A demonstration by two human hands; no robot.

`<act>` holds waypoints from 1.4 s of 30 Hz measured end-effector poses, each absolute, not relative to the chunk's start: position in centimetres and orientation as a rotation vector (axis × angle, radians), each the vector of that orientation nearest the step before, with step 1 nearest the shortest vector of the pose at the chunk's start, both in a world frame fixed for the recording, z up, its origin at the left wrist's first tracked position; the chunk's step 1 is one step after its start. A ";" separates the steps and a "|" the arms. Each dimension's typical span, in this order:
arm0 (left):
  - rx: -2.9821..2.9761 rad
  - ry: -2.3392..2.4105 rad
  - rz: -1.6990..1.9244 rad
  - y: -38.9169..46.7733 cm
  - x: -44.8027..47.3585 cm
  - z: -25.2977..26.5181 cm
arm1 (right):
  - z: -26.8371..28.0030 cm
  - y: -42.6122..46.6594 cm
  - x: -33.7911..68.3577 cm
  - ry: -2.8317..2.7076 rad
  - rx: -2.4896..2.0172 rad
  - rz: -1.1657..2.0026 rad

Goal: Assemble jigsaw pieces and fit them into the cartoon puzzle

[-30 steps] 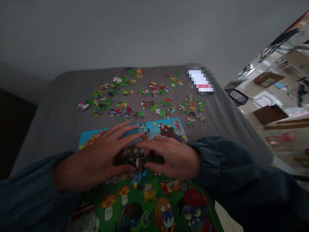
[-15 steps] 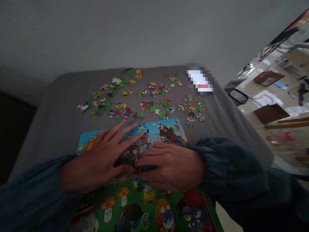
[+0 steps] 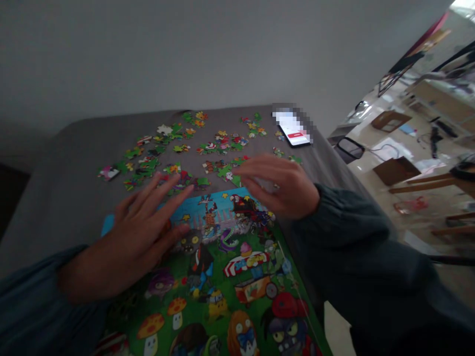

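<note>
Looked like a home, a lived-in room. Spotted a grey cloth-covered surface (image 3: 67, 198) pushed against a plain pale wall (image 3: 185, 54), strewn with loose jigsaw pieces (image 3: 174, 148) beside a cartoon puzzle board (image 3: 230, 277). Caught a phone (image 3: 293, 132) lying at the far corner, screen lit. Off to the right, glimpsed a glossy pale floor (image 3: 419, 148) littered with cardboard boxes (image 3: 395, 170), trailing cables and wooden furniture legs (image 3: 426, 185). Household clutter, nothing industrial about it.
</note>
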State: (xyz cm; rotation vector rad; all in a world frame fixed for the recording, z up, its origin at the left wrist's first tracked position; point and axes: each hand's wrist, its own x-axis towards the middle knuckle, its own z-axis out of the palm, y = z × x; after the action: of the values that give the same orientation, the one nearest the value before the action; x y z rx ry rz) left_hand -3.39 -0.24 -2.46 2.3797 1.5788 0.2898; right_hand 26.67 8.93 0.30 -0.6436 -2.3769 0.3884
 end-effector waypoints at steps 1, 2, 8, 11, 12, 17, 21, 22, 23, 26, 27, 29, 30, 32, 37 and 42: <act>2.393 1.595 0.293 -0.1 -3.6 -2.7 | 0.3 10.0 27.3 -2.262 -0.738 0.348; 2.421 1.606 0.303 0.0 -3.9 -3.0 | 0.1 11.0 27.9 -2.163 -0.797 0.302; 2.534 1.667 0.287 0.6 -5.0 -4.5 | -1.2 13.7 29.5 -1.954 -0.864 0.140; 2.561 1.641 0.308 0.6 -5.0 -4.8 | -1.4 13.7 29.3 -1.928 -0.872 0.123; 2.576 1.615 0.316 0.6 -4.9 -4.8 | -1.6 13.7 29.2 -1.910 -0.879 0.130; 2.658 1.452 0.331 0.6 -4.7 -5.4 | -2.7 14.5 29.1 -1.884 -0.999 0.205; 2.683 1.442 0.311 0.3 -4.8 -6.2 | -3.6 15.5 29.8 -1.898 -1.070 0.212; 2.677 1.453 0.297 0.2 -4.8 -6.4 | -3.7 15.8 30.0 -1.893 -1.092 0.215; 2.672 1.467 0.285 0.1 -4.7 -6.5 | -3.9 16.1 30.2 -1.888 -1.118 0.221; 2.642 1.505 0.239 0.0 -4.7 -6.5 | -4.3 16.7 30.5 -1.941 -1.186 0.235; 2.629 1.505 0.233 0.0 -4.7 -6.4 | -4.5 16.7 30.4 -1.986 -1.192 0.234; 2.608 1.479 0.238 0.2 -4.8 -6.3 | -4.6 16.6 30.0 -2.071 -1.176 0.225; 2.600 1.466 0.256 0.4 -5.0 -6.2 | -4.7 16.4 29.8 -2.097 -1.162 0.218; 2.579 1.469 0.294 0.7 -5.3 -6.0 | -4.6 16.0 29.4 -2.112 -1.142 0.208; 2.452 1.531 0.234 1.0 -5.8 -5.3 | -4.2 15.5 29.5 -2.113 -1.137 0.191; 2.409 1.525 0.206 0.6 -5.2 -4.6 | -4.3 15.5 29.7 -2.114 -1.122 0.200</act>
State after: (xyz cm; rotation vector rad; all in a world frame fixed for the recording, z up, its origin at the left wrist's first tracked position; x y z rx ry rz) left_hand -5.23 0.58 -4.63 2.4090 1.5246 0.2061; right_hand 29.71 15.53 -4.34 -1.1224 -2.1144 0.2000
